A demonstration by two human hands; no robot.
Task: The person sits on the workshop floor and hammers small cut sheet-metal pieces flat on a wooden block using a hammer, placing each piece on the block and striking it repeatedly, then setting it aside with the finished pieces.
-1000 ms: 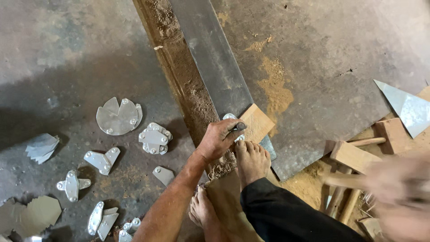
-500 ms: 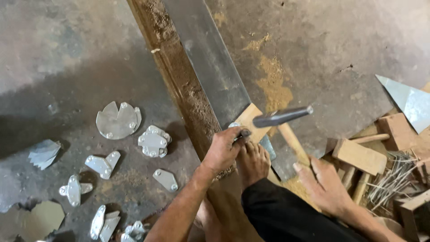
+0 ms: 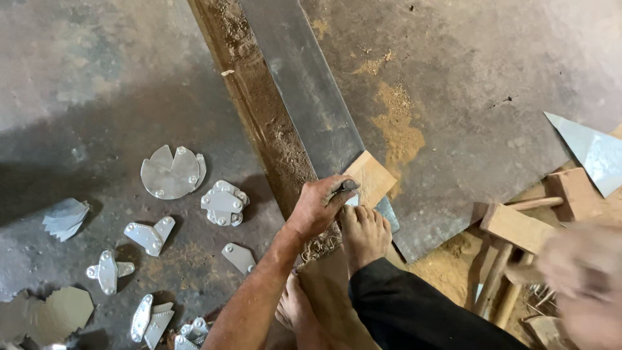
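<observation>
The left hand (image 3: 319, 206) is closed around a short dark metal punch (image 3: 345, 186), fingers curled tight, its tip set against a small wooden block (image 3: 370, 176); that block lies on the near end of a long grey metal strip (image 3: 304, 91), which runs away from it beside a rough brown beam (image 3: 259, 110) crusted with dirt; a bare foot (image 3: 364, 234) rests just below the block, toes touching its edge. The right hand (image 3: 583, 285) is a blur well to the right of the block, so whether it holds anything cannot be told; a wooden mallet (image 3: 518, 227) lies between them, near it. The floor (image 3: 466, 78) is dull, stained concrete with patches of sawdust; left of the block lie shiny cut metal pieces, a round scalloped disc (image 3: 170, 172) and a riveted plate (image 3: 223, 202) among them; a pale metal triangle (image 3: 593, 150) lies far right of the block.
</observation>
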